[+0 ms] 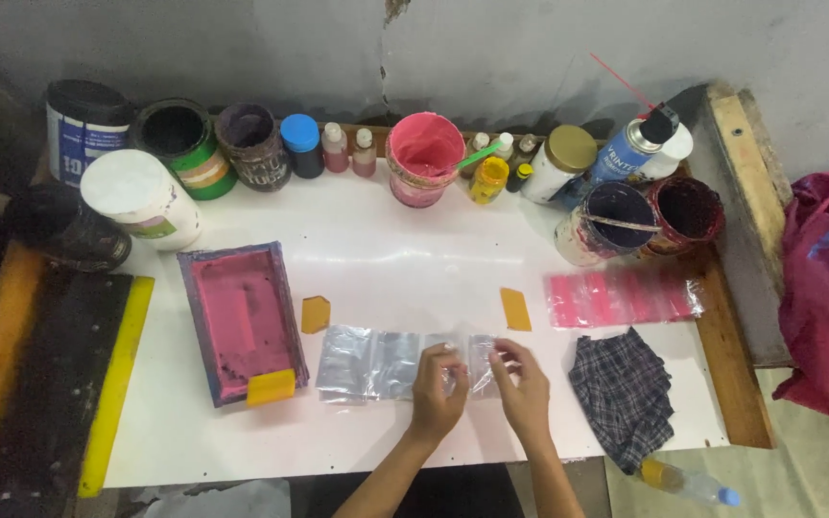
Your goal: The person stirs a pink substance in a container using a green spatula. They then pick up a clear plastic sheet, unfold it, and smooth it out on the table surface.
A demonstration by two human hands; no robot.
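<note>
Clear plastic pouches [390, 363], thin and shiny, lying in a short overlapping row on the white table [376, 259], just right of the pink-stained printing frame [242, 321] with its yellow squeegee [271, 387]. Left hand [437, 384] and right hand [524, 382] both closed in a pinch on the rightmost pouch [477, 363], fingertips on its two side edges, one corner lifted a little from the table. Probably very light, soft and slippery (film like this clings to the next sheet and slides between dry fingers), so best taken at an edge or a corner with a gentle pinch, not pressed flat. Easy to crease, not fragile in the breaking sense. Long axis of the row running left to right across the table, parallel to the near edge; each single pouch seeming to have its longer side pointing away from the body, toward the jars, though hard to be sure through the glare and the hands. Open mouth of the held pouch not possible to tell. Nearby: two small amber cards [515, 309], one on each side above the row; a stack of pink printed pouches [621, 295] to the right; a checked cloth [623, 388] just beside the right hand; ink pots and bottles along the wall, among them a pink tub [423, 156].
</note>
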